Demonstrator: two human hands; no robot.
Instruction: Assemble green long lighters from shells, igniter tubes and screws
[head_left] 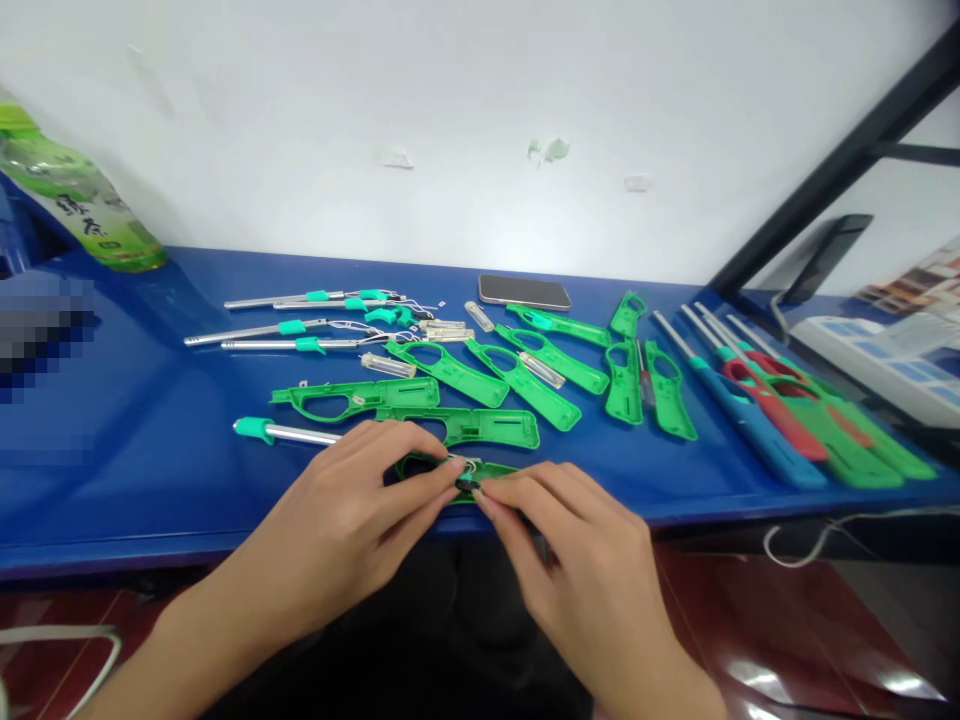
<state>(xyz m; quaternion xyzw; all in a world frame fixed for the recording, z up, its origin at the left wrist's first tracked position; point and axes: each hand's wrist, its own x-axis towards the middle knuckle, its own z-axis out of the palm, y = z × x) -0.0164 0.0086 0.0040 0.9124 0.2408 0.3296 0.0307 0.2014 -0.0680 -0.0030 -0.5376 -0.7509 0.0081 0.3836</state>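
Observation:
Both hands meet at the table's front edge, over a green lighter handle half (495,468). Between their fingertips is a small black part (466,485) with thin white wire beside it. My left hand (367,490) pinches it from the left, thumb and forefinger together. From the other side, my right hand (570,530) grips it with thumb and forefinger. Just left of my left hand lies a metal lighter tube (300,434) with a teal tip. Two more green handle halves, one of them a green shell (487,427), rest just beyond my fingers.
Farther back lie several metal tubes with wires (277,345), clear fuel tanks (388,366) and green shells (450,375). A phone (525,291) is near the wall. Assembled lighters (780,420) sit at the right, beside a power strip (885,360). A green bottle (82,200) stands at the left.

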